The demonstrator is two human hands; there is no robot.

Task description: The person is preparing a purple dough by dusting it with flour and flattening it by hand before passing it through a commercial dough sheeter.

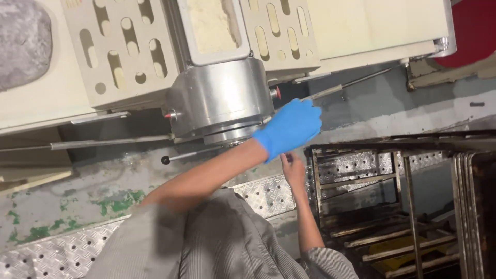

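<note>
Beside steel machine housing [222,101]: one gloved left hand [289,126], fingers curled, grip unclear; one bare right hand [293,168], fingers loosely open.

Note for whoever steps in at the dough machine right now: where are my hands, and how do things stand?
Left hand, blue-gloved: at the end of the thin metal rod beside the steel housing; grip unclear.
Right hand, bare: by the tray rack, its hold unclear.
Done: a dough lump lies on the belt.
Left: the rod is in hand, its setting unclear.
</note>
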